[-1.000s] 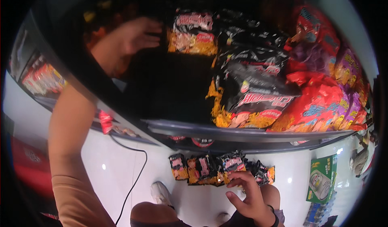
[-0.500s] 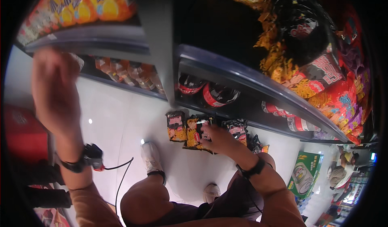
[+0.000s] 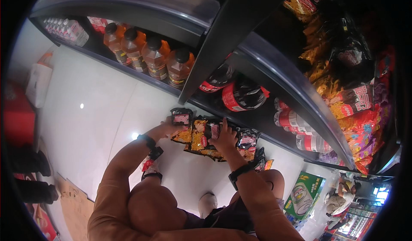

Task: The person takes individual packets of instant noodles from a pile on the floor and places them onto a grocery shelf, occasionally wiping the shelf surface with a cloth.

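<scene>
Several black-and-yellow snack bags lie in a row on the floor in front of the shelf. The leftmost snack bag (image 3: 182, 117) has my left hand (image 3: 161, 130) at its left edge, fingers closed round that side and partly hidden. Over the middle snack bag (image 3: 199, 134) rests my right hand (image 3: 225, 139), its fingers spread apart and the index finger stretched toward the shelf. To the right of it lies another snack bag (image 3: 247, 139), and a dark crumpled bag (image 3: 260, 158) is beside my knee.
The black shelf unit (image 3: 223, 35) rises close ahead. Its bottom level holds orange-drink bottles (image 3: 155, 58), large dark cola bottles (image 3: 242, 97) and clear bottles (image 3: 294, 118). More snack bags (image 3: 347, 101) fill the level above. A green carton (image 3: 304, 194) stands at right; a person (image 3: 341, 198) is beyond.
My left hand has come down from the upper left to the leftmost bag. My right hand stays over the middle bag. The view has shifted, showing more bottles.
</scene>
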{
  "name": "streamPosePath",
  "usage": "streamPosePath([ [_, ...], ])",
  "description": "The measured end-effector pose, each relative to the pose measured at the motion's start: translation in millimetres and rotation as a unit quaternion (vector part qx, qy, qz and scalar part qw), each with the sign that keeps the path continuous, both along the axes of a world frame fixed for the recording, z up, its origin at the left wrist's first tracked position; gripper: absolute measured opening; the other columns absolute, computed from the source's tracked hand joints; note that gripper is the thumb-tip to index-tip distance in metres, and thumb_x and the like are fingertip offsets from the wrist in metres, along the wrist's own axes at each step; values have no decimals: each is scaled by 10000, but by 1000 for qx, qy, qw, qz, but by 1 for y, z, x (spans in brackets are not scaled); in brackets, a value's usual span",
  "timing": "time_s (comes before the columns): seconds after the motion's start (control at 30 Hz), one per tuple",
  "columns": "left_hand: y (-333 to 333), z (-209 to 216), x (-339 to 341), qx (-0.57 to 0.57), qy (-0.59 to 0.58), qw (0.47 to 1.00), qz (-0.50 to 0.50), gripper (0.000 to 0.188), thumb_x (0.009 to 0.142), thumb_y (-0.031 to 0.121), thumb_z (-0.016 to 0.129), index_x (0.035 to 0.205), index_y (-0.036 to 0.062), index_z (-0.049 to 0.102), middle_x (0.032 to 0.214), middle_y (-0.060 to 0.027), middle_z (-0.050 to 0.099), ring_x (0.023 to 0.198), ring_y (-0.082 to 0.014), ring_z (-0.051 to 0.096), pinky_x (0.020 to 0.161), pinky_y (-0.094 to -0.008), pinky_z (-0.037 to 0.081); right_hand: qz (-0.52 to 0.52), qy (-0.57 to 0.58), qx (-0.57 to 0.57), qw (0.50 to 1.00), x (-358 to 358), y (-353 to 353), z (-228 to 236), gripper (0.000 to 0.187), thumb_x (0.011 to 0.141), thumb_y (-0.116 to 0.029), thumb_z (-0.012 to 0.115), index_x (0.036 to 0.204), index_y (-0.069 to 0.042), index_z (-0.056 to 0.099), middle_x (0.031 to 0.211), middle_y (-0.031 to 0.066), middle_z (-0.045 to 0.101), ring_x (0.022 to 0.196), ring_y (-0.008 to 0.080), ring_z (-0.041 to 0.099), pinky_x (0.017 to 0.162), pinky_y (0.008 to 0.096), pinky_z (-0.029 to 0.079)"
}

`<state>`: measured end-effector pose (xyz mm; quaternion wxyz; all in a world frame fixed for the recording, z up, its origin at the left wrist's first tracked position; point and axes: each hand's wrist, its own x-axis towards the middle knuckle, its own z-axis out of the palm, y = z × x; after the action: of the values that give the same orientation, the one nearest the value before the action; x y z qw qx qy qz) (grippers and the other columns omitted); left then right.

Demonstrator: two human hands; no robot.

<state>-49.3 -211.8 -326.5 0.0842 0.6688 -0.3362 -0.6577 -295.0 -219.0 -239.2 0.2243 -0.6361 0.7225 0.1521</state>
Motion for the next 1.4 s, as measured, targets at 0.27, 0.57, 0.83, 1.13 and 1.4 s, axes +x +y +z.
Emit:
streamPosePath([
  [0.27, -7, -16, -17, 110, 265, 952, 102, 423, 759, 374, 757, 945, 101, 493, 603, 26, 443, 582, -95, 429, 518, -268, 329, -86, -371, -119, 917, -1, 7, 11, 970, 714, -99, 751, 1457, -133, 129, 1169, 182, 532, 1006, 331, 546, 899, 394, 422],
  [0.57, 10, 31, 35, 21, 477, 874, 87, 533, 844, 107, 658, 1309, 22, 413, 1245, -81, 537, 1129, -186, 520, 990, -326, 391, 12, -400, -26, 916, -5, -1, 95, 863, 763, 57, 640, 1456, -180, 185, 1036, 108, 491, 915, 211, 506, 858, 316, 423],
  [0.83, 2, 145, 31, -155, 381, 905, -107, 666, 813, 243, 724, 1316, 23, 346, 1139, -63, 526, 1055, -129, 479, 927, -281, 400, 85, -537, 43, 838, 23, -7, 159, 851, 796, 99, 578, 1466, -205, 151, 1063, 89, 503, 964, 180, 512, 870, 295, 419],
  [1.13, 26, 236, 118, -285, 339, 896, -34, 654, 714, 120, 791, 1238, -24, 427, 970, -68, 629, 775, -168, 627, 684, -295, 526, -110, -679, 81, 721, 17, 15, 227, 604, 880, 51, 535, 1398, -117, 272, 1086, 90, 509, 929, 155, 604, 810, 284, 514],
  [1.4, 10, 404, 127, -629, 55, 719, 291, 424, 859, 158, 638, 1209, -6, 463, 1099, -75, 595, 951, -157, 597, 837, -276, 473, -85, -724, -3, 685, 8, 36, 251, 453, 873, 86, 516, 1286, -48, 387, 1043, 71, 505, 963, 137, 564, 866, 274, 481],
])
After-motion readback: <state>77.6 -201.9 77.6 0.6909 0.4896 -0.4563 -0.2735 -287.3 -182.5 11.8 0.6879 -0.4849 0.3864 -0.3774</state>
